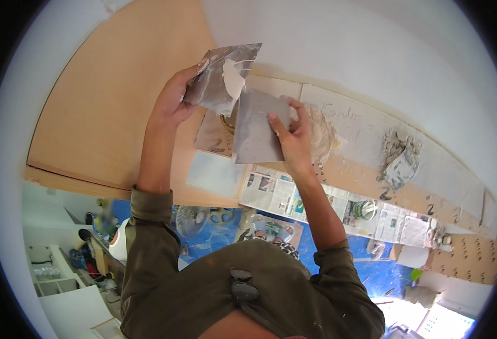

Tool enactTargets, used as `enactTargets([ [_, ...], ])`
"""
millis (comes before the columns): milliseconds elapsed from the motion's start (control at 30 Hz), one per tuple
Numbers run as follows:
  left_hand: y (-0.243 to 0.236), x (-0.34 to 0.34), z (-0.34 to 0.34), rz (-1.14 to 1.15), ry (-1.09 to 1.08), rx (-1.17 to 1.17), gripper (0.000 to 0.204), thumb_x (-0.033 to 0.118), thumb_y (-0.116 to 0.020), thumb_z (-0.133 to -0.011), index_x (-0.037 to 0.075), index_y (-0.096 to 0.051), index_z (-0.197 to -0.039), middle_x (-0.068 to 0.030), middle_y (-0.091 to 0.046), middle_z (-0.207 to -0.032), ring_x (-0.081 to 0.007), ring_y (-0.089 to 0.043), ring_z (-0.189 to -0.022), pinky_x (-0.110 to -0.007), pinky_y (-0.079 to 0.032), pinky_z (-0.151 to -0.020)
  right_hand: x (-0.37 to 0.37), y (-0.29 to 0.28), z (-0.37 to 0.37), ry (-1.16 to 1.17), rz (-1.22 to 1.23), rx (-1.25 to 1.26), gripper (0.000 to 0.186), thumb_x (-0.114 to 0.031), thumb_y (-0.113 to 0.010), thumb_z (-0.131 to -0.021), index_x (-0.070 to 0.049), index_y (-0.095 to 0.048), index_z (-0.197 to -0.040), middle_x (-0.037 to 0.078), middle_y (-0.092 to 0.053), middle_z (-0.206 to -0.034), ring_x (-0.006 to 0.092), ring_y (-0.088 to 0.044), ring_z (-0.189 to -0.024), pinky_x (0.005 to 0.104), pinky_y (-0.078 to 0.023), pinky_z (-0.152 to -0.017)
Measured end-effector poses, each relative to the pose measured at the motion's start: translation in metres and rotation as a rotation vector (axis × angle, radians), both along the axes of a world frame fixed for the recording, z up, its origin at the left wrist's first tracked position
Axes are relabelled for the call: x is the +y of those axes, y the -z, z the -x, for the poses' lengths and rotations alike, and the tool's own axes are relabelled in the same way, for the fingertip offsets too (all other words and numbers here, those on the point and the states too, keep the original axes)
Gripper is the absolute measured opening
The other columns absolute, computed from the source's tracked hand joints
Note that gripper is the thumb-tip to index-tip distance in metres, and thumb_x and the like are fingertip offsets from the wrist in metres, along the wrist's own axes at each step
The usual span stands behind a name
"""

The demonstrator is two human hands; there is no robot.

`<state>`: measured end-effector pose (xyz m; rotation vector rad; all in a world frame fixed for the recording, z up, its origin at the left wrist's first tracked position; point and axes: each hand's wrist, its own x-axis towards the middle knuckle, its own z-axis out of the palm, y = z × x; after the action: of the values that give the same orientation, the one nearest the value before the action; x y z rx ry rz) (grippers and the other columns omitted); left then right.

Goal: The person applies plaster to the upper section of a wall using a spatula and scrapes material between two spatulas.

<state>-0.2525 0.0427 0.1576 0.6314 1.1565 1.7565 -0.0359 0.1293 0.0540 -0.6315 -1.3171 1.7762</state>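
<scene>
Metal plate (210,90) gripped in left hand (175,100), second plate (257,127) pinched in right hand (295,141), both beyond newspaper (282,195). Paste (233,80) gathered on metal plate, apparently not yet discharged; second plate nearly bare.

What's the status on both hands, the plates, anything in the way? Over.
Left hand holds paste-smeared plate. Right hand holds cleaner plate. Plates' edges close, contact unclear. Nothing visibly in the way.

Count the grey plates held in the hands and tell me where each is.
2. The left plate, with pale paste on it, is in the left hand; the right plate is in the right hand. Another could be hidden behind them.
</scene>
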Motion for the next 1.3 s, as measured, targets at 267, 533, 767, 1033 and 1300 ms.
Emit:
enactTargets([
  [267,0.002,-0.027,-0.046,0.168,-0.049,0.255,0.023,0.024,-0.06,-0.093,0.001,-0.063,-0.093,-0.0046,-0.065,-0.093,-0.0106,-0.062,-0.084,-0.028,-0.053,-0.075,-0.031,-0.026,-0.033,-0.196,0.395,0.325,0.043,-0.011,-0.065,-0.089,-0.004,-0.045,-0.126,0.008,-0.065,-0.095,0.0117,-0.062,-0.082,0.024,-0.05,-0.065],
  [533,-0.001,-0.043,-0.091,0.142,-0.025,0.218,0.022,0.024,-0.063,-0.092,0.007,-0.062,-0.078,0.0015,-0.061,-0.077,-0.006,-0.057,-0.068,-0.023,-0.049,-0.062,-0.049,-0.035,-0.072,-0.263,0.543,0.273,0.042,-0.008,-0.061,-0.089,-0.001,-0.047,-0.128,0.009,-0.063,-0.107,0.0125,-0.062,-0.091,0.0245,-0.051,-0.078],
  [767,0.04,-0.071,-0.089,0.112,0.049,0.123,0.018,0.022,-0.063,-0.092,0.005,-0.065,-0.087,-0.001,-0.065,-0.084,-0.0069,-0.06,-0.071,-0.022,-0.048,-0.062,-0.042,-0.021,-0.109,-0.163,0.564,0.19,0.046,-0.009,-0.062,-0.088,0.001,-0.046,-0.131,0.01,-0.062,-0.11,0.0115,-0.061,-0.093,0.0228,-0.05,-0.075],
  [1033,0.068,-0.096,-0.15,0.303,0.186,-0.025,0.027,0.023,-0.065,-0.089,0.001,-0.063,-0.106,-0.0043,-0.065,-0.101,-0.0074,-0.06,-0.092,-0.023,-0.05,-0.075,-0.006,-0.109,-0.156,-0.345,-0.443,-0.592,0.046,-0.015,-0.069,-0.086,-0.005,-0.051,-0.127,0.014,-0.067,-0.098,0.0126,-0.061,-0.076,0.027,-0.049,-0.065],
  [1300,0.076,-0.089,-0.171,0.452,0.492,0.052,0.03,0.017,-0.061,-0.089,-0.002,-0.058,-0.113,-0.0076,-0.063,-0.108,-0.0114,-0.06,-0.095,-0.023,-0.049,-0.077,-0.005,-0.096,-0.159,-0.553,-0.872,-0.691,0.042,-0.014,-0.069,-0.084,-0.007,-0.055,-0.123,0.013,-0.068,-0.087,0.0136,-0.059,-0.07,0.0303,-0.048,-0.062],
])
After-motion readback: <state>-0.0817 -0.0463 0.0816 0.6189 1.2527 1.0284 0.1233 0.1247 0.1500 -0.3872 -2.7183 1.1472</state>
